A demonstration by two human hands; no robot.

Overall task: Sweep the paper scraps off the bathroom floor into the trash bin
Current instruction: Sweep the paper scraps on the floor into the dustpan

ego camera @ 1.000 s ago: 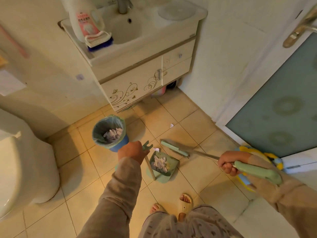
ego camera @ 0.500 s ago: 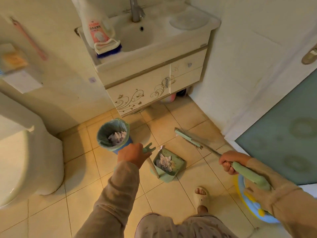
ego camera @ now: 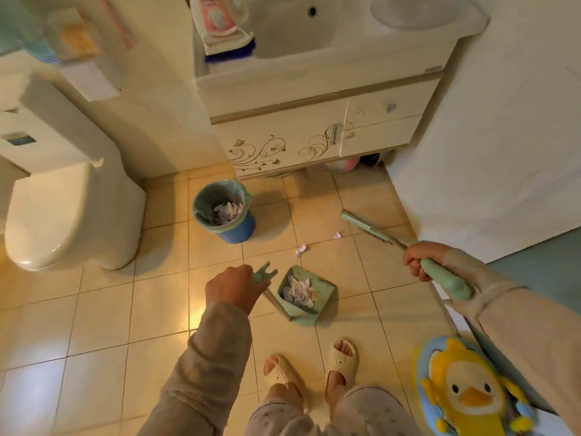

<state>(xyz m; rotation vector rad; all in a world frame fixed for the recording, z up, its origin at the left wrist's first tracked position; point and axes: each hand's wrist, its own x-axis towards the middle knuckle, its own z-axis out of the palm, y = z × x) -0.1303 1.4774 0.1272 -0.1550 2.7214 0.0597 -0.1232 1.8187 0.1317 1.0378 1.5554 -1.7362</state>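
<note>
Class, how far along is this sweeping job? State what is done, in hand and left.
Done: scraps lie in the bin and a pile sits in the dustpan. In hand: left hand holds the dustpan handle, right hand the broom. Left: two loose scraps on the floor; emptying the dustpan.

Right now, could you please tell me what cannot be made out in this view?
Head view only:
- Left hand: fingers hidden behind its own back on the dustpan handle.
- Bottle label: blurred, cut off by the top edge.
- Pink thing under the cabinet: shadowed, half hidden.
- Broom bristles: blurred.
</note>
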